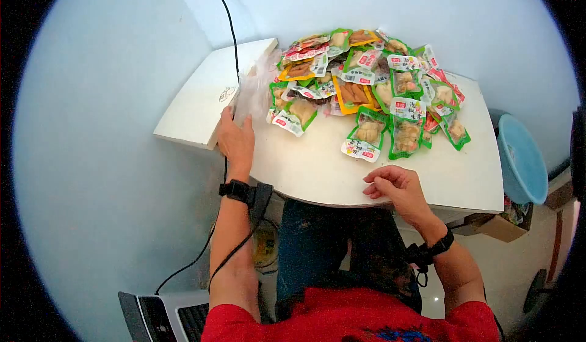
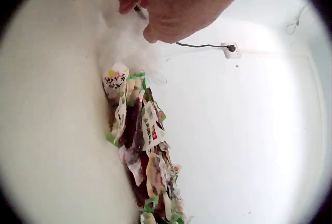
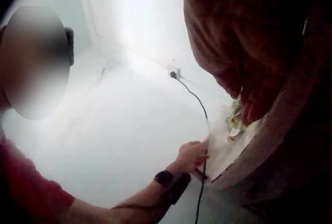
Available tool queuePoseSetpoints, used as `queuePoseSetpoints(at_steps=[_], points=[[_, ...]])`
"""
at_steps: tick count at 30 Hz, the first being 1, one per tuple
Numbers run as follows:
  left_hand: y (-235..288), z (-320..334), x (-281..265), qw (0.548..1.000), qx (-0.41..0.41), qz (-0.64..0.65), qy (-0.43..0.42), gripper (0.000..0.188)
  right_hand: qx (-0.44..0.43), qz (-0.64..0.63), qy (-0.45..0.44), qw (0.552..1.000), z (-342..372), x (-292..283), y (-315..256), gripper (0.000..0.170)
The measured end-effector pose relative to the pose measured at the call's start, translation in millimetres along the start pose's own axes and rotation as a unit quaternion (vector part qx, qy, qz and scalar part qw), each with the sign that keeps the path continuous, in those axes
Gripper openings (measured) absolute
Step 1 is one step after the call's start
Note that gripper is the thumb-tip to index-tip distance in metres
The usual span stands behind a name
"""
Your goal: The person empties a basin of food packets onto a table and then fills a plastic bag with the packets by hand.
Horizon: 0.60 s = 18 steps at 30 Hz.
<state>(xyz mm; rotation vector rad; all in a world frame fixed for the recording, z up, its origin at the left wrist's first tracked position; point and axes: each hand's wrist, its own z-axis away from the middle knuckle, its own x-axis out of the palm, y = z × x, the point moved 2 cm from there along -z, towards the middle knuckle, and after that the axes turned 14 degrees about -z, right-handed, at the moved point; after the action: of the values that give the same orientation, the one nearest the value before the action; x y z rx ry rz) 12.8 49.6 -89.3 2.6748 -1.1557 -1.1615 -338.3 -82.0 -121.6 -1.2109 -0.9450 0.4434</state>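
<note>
My left hand [image 1: 237,141] is over the table's left edge, beside a thin clear plastic bag [image 1: 259,88] and a black cable [image 1: 234,36]. Its fingers look relaxed; the left wrist view shows the hand [image 2: 181,6] next to the bag [image 2: 124,42], with the cable passing behind it. Many sealed food packets [image 1: 354,94], green, yellow and red, lie heaped across the back of the white table [image 1: 305,171]. My right hand [image 1: 400,189] hovers by the front edge, fingers loosely bent around nothing, below the nearest packet [image 1: 369,131].
A white board [image 1: 195,98] adjoins the table on the left, against the wall. A blue basin [image 1: 525,159] and a cardboard box [image 1: 503,227] are at the right. The cable runs to a wall socket [image 2: 232,51]. A black and silver appliance [image 1: 168,317] stands at lower left.
</note>
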Motion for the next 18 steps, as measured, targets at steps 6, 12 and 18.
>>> queuePoseSetpoints(at_steps=[6,12,18], points=[[8.0,-19.8,5.2,0.984,-0.053,-0.081,-0.149,0.023,-0.009,0.035,-0.013,0.999,0.0,-2.5,5.1,0.015],[28.0,-16.0,-16.8,0.991,0.077,-0.013,0.113,0.013,-0.025,0.037,-0.026,0.999,-2.3,-4.9,8.3,0.014],[32.4,-10.3,-42.7,0.982,-0.048,0.176,0.051,0.011,-0.027,0.043,-0.023,0.998,-3.0,-5.8,10.3,0.014]])
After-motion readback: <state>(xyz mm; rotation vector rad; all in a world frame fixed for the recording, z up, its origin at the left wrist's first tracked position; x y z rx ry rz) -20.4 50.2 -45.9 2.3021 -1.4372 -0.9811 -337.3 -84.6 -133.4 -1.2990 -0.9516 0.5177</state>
